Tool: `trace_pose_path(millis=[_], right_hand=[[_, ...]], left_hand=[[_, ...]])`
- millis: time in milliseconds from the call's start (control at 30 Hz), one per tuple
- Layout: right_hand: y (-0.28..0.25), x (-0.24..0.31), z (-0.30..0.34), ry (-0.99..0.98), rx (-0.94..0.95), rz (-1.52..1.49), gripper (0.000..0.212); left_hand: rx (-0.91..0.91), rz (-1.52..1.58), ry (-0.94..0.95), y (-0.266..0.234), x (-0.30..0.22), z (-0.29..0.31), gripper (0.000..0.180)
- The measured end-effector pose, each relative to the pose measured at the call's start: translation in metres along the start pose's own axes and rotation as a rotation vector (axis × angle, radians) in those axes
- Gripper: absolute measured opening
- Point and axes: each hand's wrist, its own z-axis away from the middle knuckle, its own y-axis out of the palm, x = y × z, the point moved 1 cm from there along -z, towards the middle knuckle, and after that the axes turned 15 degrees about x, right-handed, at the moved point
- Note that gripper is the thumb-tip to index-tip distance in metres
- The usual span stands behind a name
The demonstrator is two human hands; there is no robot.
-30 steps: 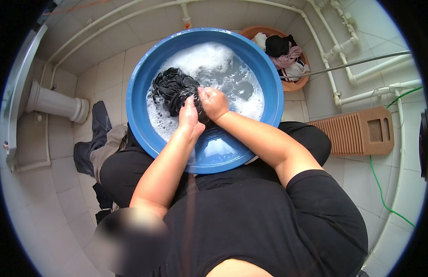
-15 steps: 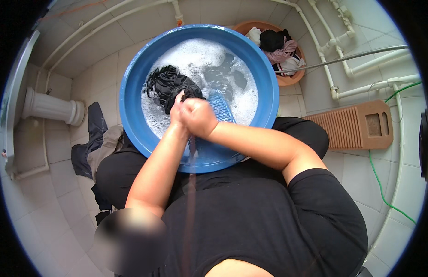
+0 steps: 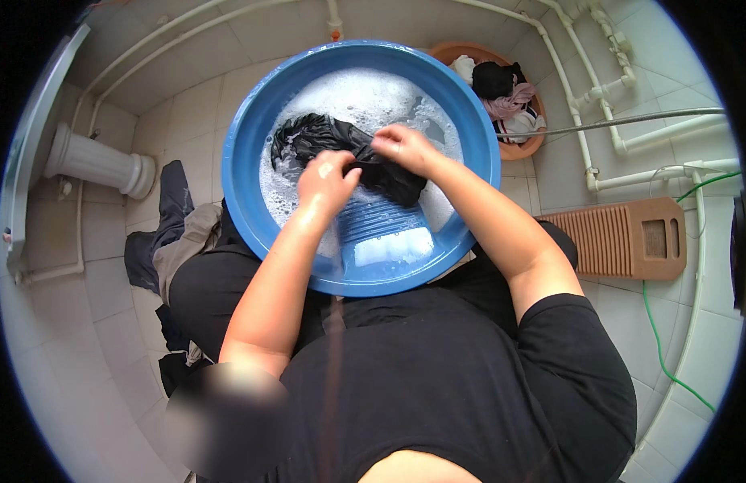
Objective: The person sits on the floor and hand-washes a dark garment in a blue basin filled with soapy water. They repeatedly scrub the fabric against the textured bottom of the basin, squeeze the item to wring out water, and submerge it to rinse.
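Note:
A large blue basin (image 3: 242, 205) of sudsy water stands between my legs. In it lies a wet black garment (image 3: 320, 135), spread from the left side of the suds across to the ribbed slope. My left hand (image 3: 328, 179) pinches the garment's near edge, fingers bent over the cloth. Farther right, my right hand (image 3: 402, 148) grips the cloth's upper edge with thumb and fingers together. The garment's right end hangs over the built-in ribbed washing surface (image 3: 385, 221), which slopes toward me. White foam (image 3: 353, 92) floats along the far side.
An orange-brown tub (image 3: 537, 148) of clothes stands behind the basin at right. A brown washboard (image 3: 606, 240) lies on the tiles to my right, with a green cord (image 3: 661, 354) near it. Dark and beige clothes (image 3: 183, 233) lie at my left, by a white pedestal (image 3: 99, 165). White pipes (image 3: 582, 145) line the walls.
My hands, pressed together around the bunched garment before, have moved apart. The black garment is now spread wider and reaches right over the ribbed slope. The view has shifted slightly.

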Motion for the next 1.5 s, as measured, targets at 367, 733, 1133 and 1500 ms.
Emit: trace_pose_path(millis=[367,733,1133,1500], right_hand=[[-0.035,0.003,0.006,0.070,0.304,-0.991,0.024],[0.000,-0.065,-0.017,0.202,0.106,0.147,0.078],[0.065,0.081,0.012,-0.543,-0.148,-0.093,0.033],[0.068,0.057,-0.005,-0.205,-0.526,0.198,0.019]], left_hand=[[0.486,0.133,-0.169,-0.017,0.014,-0.007,0.041],[0.057,2.172,-0.096,0.013,0.054,-0.021,0.041],[0.272,2.184,0.200,0.020,0.037,-0.016,0.049],[-0.051,1.873,-0.295,0.041,0.011,-0.011,0.033]])
